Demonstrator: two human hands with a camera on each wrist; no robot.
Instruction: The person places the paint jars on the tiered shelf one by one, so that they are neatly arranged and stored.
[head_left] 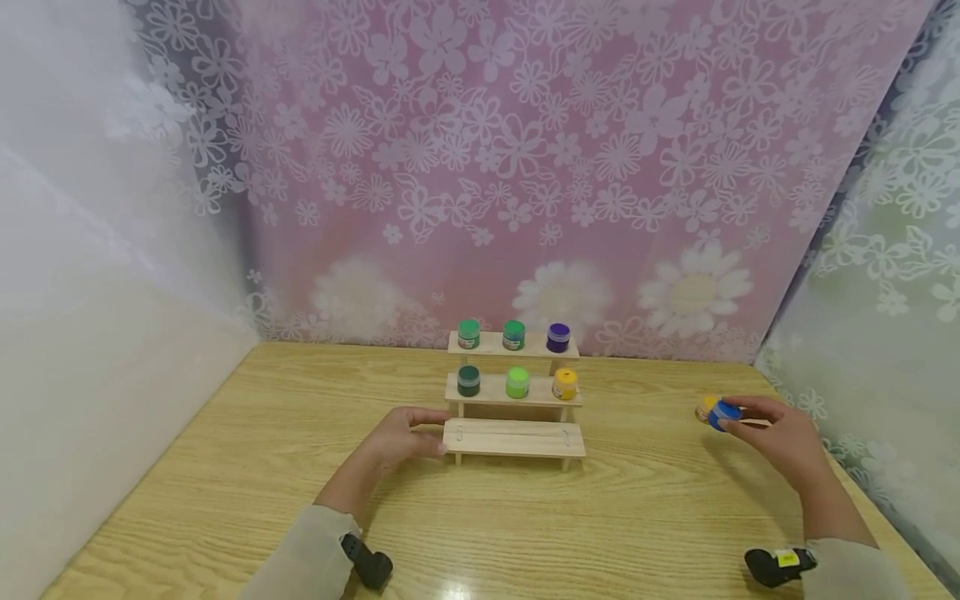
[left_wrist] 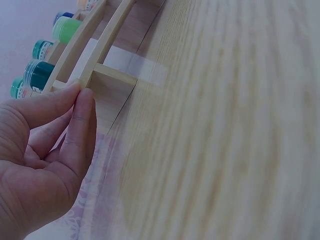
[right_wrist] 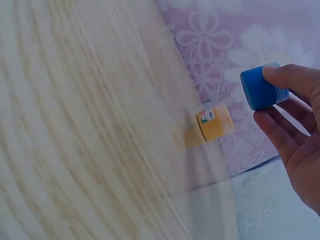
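A three-step wooden display rack stands on the table, its lowest step bare. At the left end of that step, my left hand pinches the board's corner between thumb and fingers, as the left wrist view shows close up. Off to the right, my right hand holds a small blue paint jar between thumb and fingertips. In the right wrist view the blue jar is tilted and raised over the table. Just behind it stands a yellow-orange paint jar on the table.
On the top step sit two green jars and a purple jar. The middle step bears a dark green jar, a light green jar and a yellow jar. A flowered curtain hangs behind the wood-grain table.
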